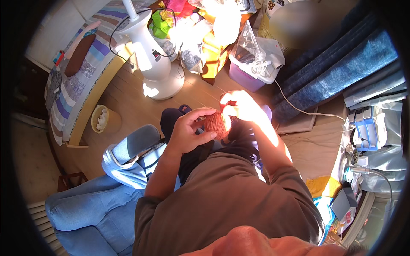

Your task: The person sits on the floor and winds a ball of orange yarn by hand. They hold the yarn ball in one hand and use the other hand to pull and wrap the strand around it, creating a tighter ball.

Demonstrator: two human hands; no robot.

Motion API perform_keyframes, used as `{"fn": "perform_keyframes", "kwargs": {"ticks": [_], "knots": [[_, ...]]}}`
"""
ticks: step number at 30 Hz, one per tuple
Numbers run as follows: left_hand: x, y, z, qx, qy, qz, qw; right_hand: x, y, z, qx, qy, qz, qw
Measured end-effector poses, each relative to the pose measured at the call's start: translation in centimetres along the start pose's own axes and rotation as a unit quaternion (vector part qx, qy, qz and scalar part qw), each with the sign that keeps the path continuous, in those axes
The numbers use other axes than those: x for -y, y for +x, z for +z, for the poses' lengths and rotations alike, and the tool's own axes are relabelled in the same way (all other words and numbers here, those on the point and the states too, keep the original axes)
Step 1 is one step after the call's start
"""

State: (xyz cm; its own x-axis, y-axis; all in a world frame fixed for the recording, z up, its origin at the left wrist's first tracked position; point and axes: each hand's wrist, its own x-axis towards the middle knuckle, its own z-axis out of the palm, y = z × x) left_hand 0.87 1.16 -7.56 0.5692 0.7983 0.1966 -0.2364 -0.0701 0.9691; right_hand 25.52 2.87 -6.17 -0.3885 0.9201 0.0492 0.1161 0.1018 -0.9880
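Note:
A ball of reddish-orange yarn [217, 125] is held up in front of my lap. My left hand [192, 129] grips it from the left, with the thumb low on the near side and the fingers over the top. At the ball's upper right, my right hand [238, 104] has its fingers curled and pinched together, seemingly on the yarn strand. Strong sunlight washes out much of that hand, so the strand between the fingers is hard to make out.
A blue armchair [96, 204] is at my left, with a small wastebasket [105, 119] beyond it. Ahead stand a white pedestal [153, 64] with a cable, and a purple storage box [245, 75]. Blue curtains [336, 76] hang at the right. A bed [83, 64] lies far left.

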Motion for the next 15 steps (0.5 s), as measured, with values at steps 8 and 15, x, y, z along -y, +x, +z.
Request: {"fn": "perform_keyframes", "kwargs": {"ticks": [8,15], "knots": [[0.4,0.3,0.5,-0.014,-0.135,0.041,0.990,-7.0,-0.9,4.9,-0.083,0.218,-0.055,0.971],[1.6,1.3,0.6,-0.166,-0.008,0.111,0.980,-6.0,-4.0,9.2,-0.015,0.255,-0.009,0.967]]}}
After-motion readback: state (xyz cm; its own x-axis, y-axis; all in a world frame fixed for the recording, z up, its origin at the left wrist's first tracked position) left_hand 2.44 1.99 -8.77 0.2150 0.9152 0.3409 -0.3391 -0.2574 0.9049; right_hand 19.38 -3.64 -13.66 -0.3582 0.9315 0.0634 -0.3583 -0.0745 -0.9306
